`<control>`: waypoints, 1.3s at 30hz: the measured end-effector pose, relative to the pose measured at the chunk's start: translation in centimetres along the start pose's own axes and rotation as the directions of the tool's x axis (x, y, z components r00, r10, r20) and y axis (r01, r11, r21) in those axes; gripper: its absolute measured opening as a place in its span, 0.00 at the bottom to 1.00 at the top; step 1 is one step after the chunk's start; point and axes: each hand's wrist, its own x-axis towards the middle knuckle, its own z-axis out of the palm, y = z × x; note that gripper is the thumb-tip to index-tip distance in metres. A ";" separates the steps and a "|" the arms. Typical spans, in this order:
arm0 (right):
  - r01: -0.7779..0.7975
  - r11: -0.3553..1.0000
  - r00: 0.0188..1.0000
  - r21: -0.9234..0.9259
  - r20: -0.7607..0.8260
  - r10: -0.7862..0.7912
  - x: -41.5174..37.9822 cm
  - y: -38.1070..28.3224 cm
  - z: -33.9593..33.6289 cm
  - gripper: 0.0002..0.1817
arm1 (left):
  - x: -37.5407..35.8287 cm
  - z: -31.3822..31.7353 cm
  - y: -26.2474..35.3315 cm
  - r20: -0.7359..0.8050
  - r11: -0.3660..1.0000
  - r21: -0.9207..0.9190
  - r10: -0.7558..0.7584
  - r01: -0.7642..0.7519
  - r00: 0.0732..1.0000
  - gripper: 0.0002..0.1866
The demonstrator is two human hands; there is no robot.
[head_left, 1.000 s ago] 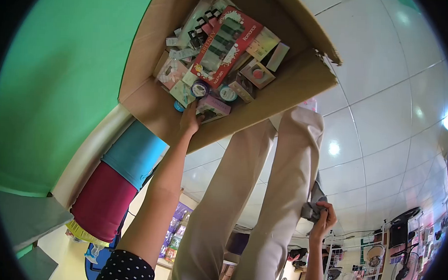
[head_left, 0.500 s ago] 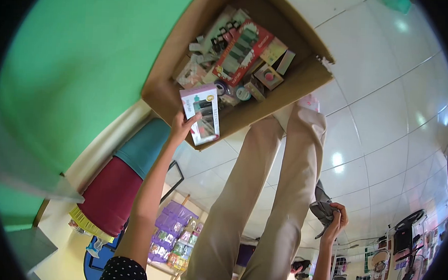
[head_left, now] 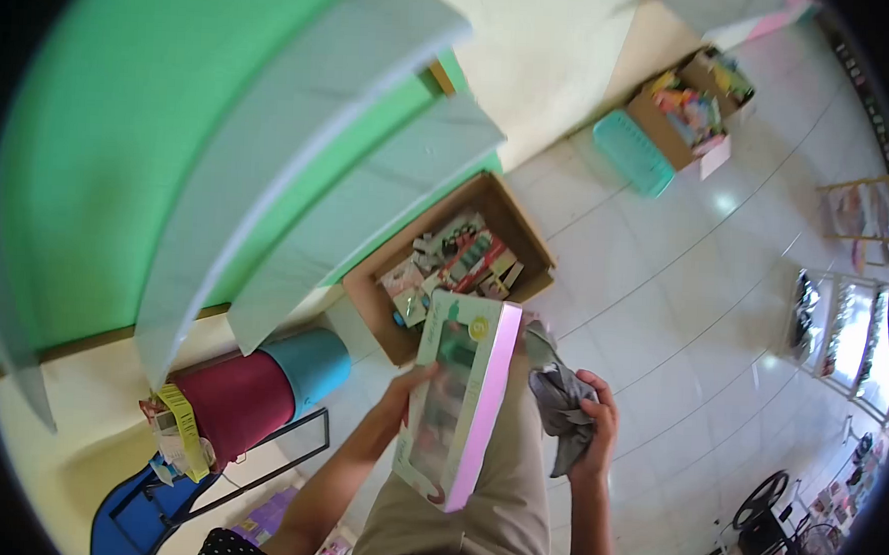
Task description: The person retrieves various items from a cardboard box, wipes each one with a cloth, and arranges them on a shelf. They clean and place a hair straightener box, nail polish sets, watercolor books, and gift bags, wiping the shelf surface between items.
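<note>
My left hand point(head_left: 396, 399) grips the left edge of a white and pink product box point(head_left: 456, 397) with a clear window, held tilted in front of my legs. Dark items show faintly behind the window. Just right of it, my right hand point(head_left: 597, 423) is closed round a crumpled grey cloth point(head_left: 561, 400). Beyond the product box, an open cardboard box point(head_left: 522, 216) stands on the floor against the green wall, with a red package point(head_left: 477, 264) and several small boxes and bottles inside.
Glass shelves point(head_left: 369, 180) jut from the green wall at the left. Maroon point(head_left: 243, 408) and teal point(head_left: 310, 368) containers stand below them. A turquoise lid or tray point(head_left: 633, 153) and another filled carton point(head_left: 669, 129) are at the upper right. A fan point(head_left: 760, 500) is at the lower right.
My left hand has lifted the product box out from over the carton, bringing it closer to me. My right hand has moved up and inward with the cloth. The view now takes in more floor and shelves.
</note>
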 end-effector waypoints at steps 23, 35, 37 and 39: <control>0.911 -0.159 -0.229 0.381 0.786 0.575 -16.2 -6.6 20.3 0.26 | -22.9 5.7 1.1 -0.290 0.583 -0.292 0.701 -0.758 0.651 0.24; 0.843 -0.277 -0.291 0.462 0.823 0.487 -17.9 -4.4 25.0 0.26 | -22.8 3.1 3.0 -0.410 0.419 -0.161 0.795 -0.894 0.447 0.23; 0.852 -0.256 -0.285 0.456 0.815 0.504 -18.0 -4.3 23.6 0.26 | -24.5 2.9 3.1 -0.427 0.438 -0.162 0.776 -0.884 0.463 0.23; 0.829 -0.119 -0.387 0.546 0.715 0.583 -16.8 -4.8 21.6 0.27 | -24.1 2.5 3.1 -0.441 0.460 -0.172 0.754 -0.871 0.486 0.22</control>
